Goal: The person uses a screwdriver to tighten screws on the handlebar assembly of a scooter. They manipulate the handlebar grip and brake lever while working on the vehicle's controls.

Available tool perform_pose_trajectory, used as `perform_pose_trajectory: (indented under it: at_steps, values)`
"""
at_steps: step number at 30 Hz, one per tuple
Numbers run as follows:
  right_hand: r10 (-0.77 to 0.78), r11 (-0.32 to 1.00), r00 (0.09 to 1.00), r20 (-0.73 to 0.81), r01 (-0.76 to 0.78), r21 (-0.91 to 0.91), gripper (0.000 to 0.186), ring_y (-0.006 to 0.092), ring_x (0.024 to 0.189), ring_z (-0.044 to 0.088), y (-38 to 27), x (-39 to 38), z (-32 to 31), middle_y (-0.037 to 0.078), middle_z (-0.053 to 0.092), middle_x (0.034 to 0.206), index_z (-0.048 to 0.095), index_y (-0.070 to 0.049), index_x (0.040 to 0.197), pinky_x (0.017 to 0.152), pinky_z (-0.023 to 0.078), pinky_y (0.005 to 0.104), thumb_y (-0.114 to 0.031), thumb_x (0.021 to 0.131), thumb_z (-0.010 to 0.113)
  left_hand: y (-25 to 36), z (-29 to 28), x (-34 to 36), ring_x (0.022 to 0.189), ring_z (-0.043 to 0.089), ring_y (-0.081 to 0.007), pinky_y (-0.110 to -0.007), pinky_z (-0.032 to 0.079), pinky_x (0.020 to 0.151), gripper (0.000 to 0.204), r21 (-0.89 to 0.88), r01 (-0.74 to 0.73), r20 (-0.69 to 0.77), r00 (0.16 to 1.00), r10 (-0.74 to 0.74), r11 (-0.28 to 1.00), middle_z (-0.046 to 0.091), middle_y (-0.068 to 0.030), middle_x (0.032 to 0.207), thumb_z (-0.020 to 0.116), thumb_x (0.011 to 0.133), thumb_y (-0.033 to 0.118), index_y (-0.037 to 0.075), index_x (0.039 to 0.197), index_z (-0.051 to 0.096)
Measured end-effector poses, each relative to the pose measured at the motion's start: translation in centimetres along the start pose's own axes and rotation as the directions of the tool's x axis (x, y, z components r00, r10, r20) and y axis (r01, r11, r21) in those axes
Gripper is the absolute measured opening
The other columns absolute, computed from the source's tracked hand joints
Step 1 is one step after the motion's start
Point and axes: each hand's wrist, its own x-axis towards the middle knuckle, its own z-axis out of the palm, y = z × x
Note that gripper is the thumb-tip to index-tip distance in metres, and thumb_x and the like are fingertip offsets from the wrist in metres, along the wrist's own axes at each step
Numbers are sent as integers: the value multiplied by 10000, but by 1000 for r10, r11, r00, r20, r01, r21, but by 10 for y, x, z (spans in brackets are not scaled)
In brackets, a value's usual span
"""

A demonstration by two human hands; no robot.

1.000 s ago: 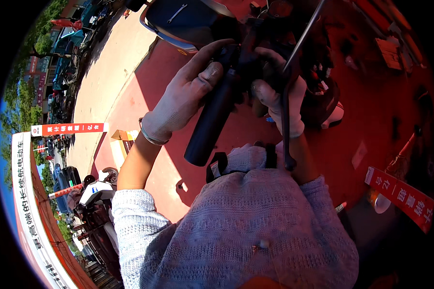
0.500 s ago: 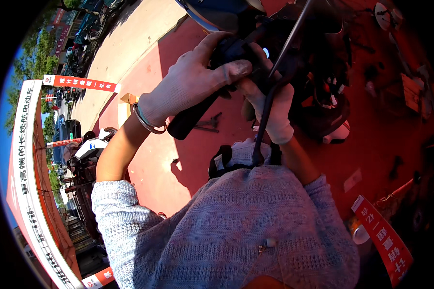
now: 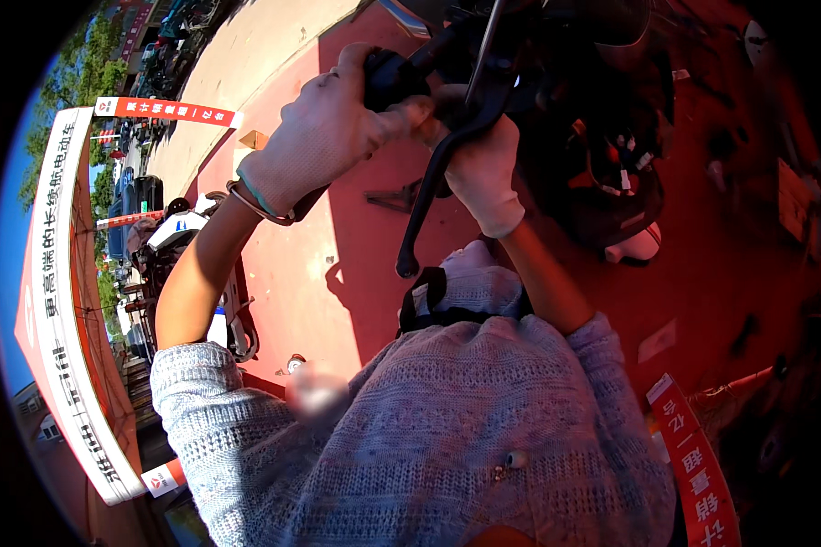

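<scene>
My left hand [image 3: 312, 137], in a white work glove, is closed round a black handlebar control housing [image 3: 389, 78], its thumb pressed toward the right hand. Much of the grip below it is hidden behind the glove and wrist. My right hand [image 3: 485, 178], gloved too, is closed at the black mount of a brake lever [image 3: 425, 196]; its fingertips are partly covered by these parts. The lever slants down and left in front of the right palm, its rounded tip hanging free. A thin mirror stem [image 3: 485, 50] rises from the same mount.
Beyond my right hand is the dark vehicle front with loose wires and white connectors [image 3: 625, 175]. A metal stand [image 3: 394, 198] rests on the red floor [image 3: 374, 264]. Parked scooters [image 3: 178, 228] and a tent canopy [image 3: 55, 301] stand left; a red banner strip [image 3: 698, 465] hangs lower right.
Both hands and the handlebar parts have shifted left and up in view. The lever has swung from near upright to slanting down-left. The black grip has gone mostly behind my left hand.
</scene>
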Motion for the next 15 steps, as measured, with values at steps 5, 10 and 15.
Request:
perform_pose_trajectory:
  at_steps: [5, 10, 15]
  values:
    - [184, 983, 975, 127, -182, -25, 183, 80, 666, 576, -23, 5, -8, 29, 631, 774, 631, 11, 963, 575, 461, 213, -40, 812, 722, -10, 5, 2, 649, 645, -160, -283, 531, 555, 591, -20, -83, -80, 993, 81, 996, 639, -118, 804, 645, 862, 375, 5, 1273, 435]
    - [138, 990, 984, 109, -138, -2, 176, 73, 421, 521, -14, 8, -9, 28, 601, 665, 613, -5, 892, 327, 380, 220, -107, 819, 735, 1, -6, 2, 624, 630, -168, -285, 527, 552, 606, -396, 83, 101, 994, -47, 914, 622, -122, 792, 663, 845, 401, 4, 1248, 445]
    - [299, 950, 935, 193, -310, 32, 168, 95, 627, 572, -15, 10, -15, 42, 618, 743, 622, 9, 963, 551, 457, 237, -71, 838, 701, 0, -6, 3, 646, 654, -199, -319, 541, 562, 643, -365, 106, 121, 990, -65, 925, 632, -147, 819, 685, 826, 420, 1, 1250, 442]
